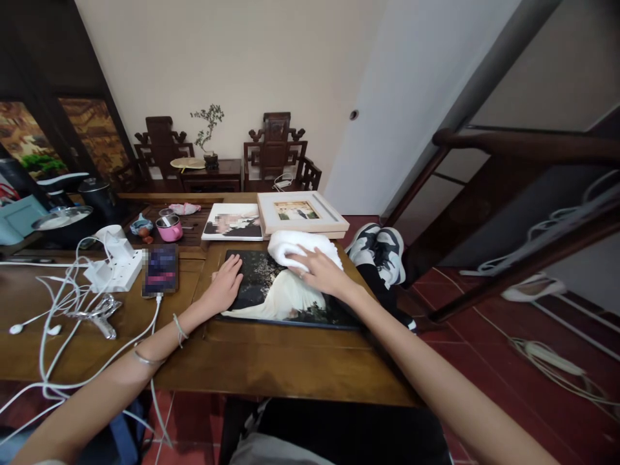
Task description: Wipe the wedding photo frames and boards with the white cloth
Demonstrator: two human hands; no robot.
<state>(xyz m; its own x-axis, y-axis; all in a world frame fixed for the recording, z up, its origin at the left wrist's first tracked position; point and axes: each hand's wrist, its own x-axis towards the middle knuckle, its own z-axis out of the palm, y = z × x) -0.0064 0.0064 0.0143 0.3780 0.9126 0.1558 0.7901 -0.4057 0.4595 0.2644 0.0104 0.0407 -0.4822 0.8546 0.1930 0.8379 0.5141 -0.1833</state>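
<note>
A dark photo panel (256,278) lies flat on the wooden table, showing a long white dress against dark foliage. Across its left edge rests my left hand (225,284), fingers stretched out and holding nothing. My right hand (317,271) grips a bunched white towel (300,242) at the panel's far right part. The towel covers that corner and partly hides the fingers. Just behind the panel are a smaller photo print (232,223) and a framed photo (300,213) with a pale, thick frame.
On the left are a phone (161,271), a white power strip (116,270), tangled white cables (53,323) and a pink cup (169,228). Sneakers (380,248) on someone's feet show beyond the table's right edge. A dark wooden chair (508,161) stands at right.
</note>
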